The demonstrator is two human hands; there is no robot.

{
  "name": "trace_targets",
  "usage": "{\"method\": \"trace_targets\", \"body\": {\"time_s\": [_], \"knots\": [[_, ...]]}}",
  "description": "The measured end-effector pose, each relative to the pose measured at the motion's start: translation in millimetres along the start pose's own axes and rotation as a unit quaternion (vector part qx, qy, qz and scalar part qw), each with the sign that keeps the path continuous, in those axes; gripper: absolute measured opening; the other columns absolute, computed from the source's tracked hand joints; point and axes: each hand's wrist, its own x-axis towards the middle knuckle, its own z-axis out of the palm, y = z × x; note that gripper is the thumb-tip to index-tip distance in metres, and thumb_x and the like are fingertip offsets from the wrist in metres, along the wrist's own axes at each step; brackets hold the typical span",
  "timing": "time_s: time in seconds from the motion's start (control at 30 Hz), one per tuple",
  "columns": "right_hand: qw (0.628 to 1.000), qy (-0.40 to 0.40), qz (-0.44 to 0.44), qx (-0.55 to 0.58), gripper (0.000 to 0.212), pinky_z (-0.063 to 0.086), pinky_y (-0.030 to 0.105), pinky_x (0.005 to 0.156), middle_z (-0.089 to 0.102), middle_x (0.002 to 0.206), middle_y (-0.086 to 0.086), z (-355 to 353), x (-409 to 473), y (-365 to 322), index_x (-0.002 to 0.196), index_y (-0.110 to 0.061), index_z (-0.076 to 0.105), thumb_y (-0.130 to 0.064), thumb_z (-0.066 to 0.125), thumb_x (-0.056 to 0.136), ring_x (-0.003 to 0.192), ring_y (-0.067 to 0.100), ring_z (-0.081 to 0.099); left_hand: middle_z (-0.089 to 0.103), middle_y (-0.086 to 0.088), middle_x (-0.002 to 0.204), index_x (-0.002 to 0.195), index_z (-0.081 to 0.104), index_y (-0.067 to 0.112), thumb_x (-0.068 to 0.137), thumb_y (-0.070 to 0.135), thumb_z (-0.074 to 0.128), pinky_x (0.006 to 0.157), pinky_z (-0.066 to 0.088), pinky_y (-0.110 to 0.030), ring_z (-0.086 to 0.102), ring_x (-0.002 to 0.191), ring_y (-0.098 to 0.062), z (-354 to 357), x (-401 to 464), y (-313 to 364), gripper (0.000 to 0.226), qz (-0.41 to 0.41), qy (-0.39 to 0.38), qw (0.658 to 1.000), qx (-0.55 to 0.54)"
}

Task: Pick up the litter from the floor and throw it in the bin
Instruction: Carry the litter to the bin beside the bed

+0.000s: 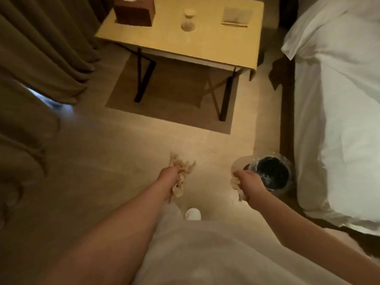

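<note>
1. Reaching forward and down, both bare arms stretched out from the bottom of the view over the pale floor (92, 161), elbows almost straight.
2. The left hand (169, 177) was turned knuckles-up, its fingers curled tight round a wad of crumpled tan paper (182, 173); ragged ends of the wad stuck out past the fist at the far side and hung below the wrist.
3. The right hand (247, 182) was likewise closed in a fist, fingers pressed round a smaller scrap of crumpled paper (235, 185) that showed at the thumb side and trailed down under the hand.
4. The right fist hovered just beside the near-left rim of the bin (271, 173), a small round dark container lined with a clear plastic bag, standing on the floor close to the bed (339, 110).
5. The left fist was held well apart from the bin, over open floor.
6. A white slipper toe (192, 213) showed on the floor between the two forearms, below the hands.
7. Farther off stood a yellowish surface (205, 42) on dark crossed legs, carrying a brown box (133, 13), a glass (188, 25) and a small card (236, 16).
8. Heavy curtains (41, 48) hung at the left.
</note>
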Motion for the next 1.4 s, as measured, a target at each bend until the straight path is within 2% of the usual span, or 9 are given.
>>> {"method": "trace_targets", "body": {"time_s": [0.2,0.33,0.47,0.67,0.87,1.0,1.1,1.3,1.4], "knots": [[0.985,0.068,0.071,0.145,0.021,0.042,0.026,0.039,0.055,0.066,0.008,-75,33,6,0.094,-0.007,0.062,-0.026,0.055,0.093,0.040,0.014,0.052,0.069,-0.010,0.081,0.119,0.068,0.005,0.091,0.032,0.052,0.065,0.049,-0.030,0.063,0.072,-0.026,102,25,77,0.042,0.001,-0.054,0.991,0.124],[0.964,0.145,0.095,0.201,0.018,0.044,0.032,0.056,0.059,0.079,0.011,-114,54,-5,0.093,-0.009,0.064,-0.026,0.059,0.090,0.063,0.021,0.054,0.068,-0.010,0.082,0.112,0.066,0.008,0.093,0.025,0.047,0.067,0.051,-0.032,0.062,0.072,-0.026,175,46,131,0.032,0.014,-0.090,0.975,0.202],[0.942,0.209,0.145,0.221,0.023,0.048,0.033,0.060,0.065,0.086,0.013,-147,71,-15,0.096,-0.011,0.066,-0.032,0.061,0.089,0.072,0.025,0.060,0.055,-0.006,0.063,0.113,0.066,0.005,0.094,0.020,0.046,0.049,0.035,-0.025,0.049,0.053,-0.021,243,64,182,0.032,0.028,-0.110,0.938,0.328],[0.904,0.262,0.178,0.287,0.022,0.043,0.031,0.054,0.057,0.073,0.010,-181,105,-13,0.090,-0.008,0.062,-0.030,0.057,0.094,0.059,0.021,0.051,0.060,-0.009,0.076,0.126,0.060,0.004,0.096,0.022,0.047,0.052,0.038,-0.027,0.054,0.061,-0.023,331,93,211,0.037,0.041,-0.168,0.874,0.454],[0.869,0.256,0.215,0.365,0.027,0.039,0.028,0.051,0.053,0.071,0.007,-207,148,29,0.098,-0.005,0.062,-0.031,0.055,0.095,0.057,0.018,0.047,0.061,-0.010,0.078,0.123,0.059,0.000,0.091,0.023,0.054,0.055,0.044,-0.027,0.058,0.064,-0.025,409,120,177,0.039,0.021,-0.184,0.830,0.527],[0.846,0.234,0.228,0.421,0.041,0.047,0.035,0.067,0.059,0.087,0.009,-226,186,64,0.120,-0.002,0.062,-0.036,0.056,0.097,0.074,0.023,0.056,0.069,-0.013,0.091,0.124,0.062,0.004,0.083,0.028,0.062,0.064,0.053,-0.034,0.067,0.081,-0.032,452,150,138,0.048,-0.021,-0.162,0.840,0.517],[0.824,0.232,0.239,0.459,0.045,0.051,0.038,0.077,0.060,0.094,0.006,-233,224,89,0.126,-0.002,0.058,-0.037,0.055,0.098,0.082,0.021,0.061,0.061,-0.007,0.068,0.113,0.064,0.004,0.087,0.024,0.058,0.053,0.045,-0.027,0.058,0.057,-0.024,477,180,111,0.033,-0.039,-0.152,0.842,0.516],[0.775,0.211,0.284,0.524,0.023,0.039,0.025,0.056,0.061,0.076,0.004,-232,336,145,0.081,-0.020,0.061,-0.038,0.057,0.095,0.062,0.017,0.054,0.067,-0.005,0.068,0.126,0.064,0.008,0.095,0.026,0.053,0.055,0.052,-0.027,0.062,0.063,-0.021,531,257,67,0.038,-0.058,-0.161,0.836,0.521],[0.758,0.193,0.293,0.550,0.020,0.038,0.026,0.054,0.060,0.079,0.006,-228,396,172,0.084,-0.018,0.069,-0.035,0.060,0.088,0.059,0.018,0.050,0.071,-0.010,0.089,0.122,0.066,0.008,0.092,0.034,0.058,0.079,0.056,-0.033,0.067,0.081,-0.025,561,302,49,0.041,-0.046,-0.160,0.827,0.537]]}}
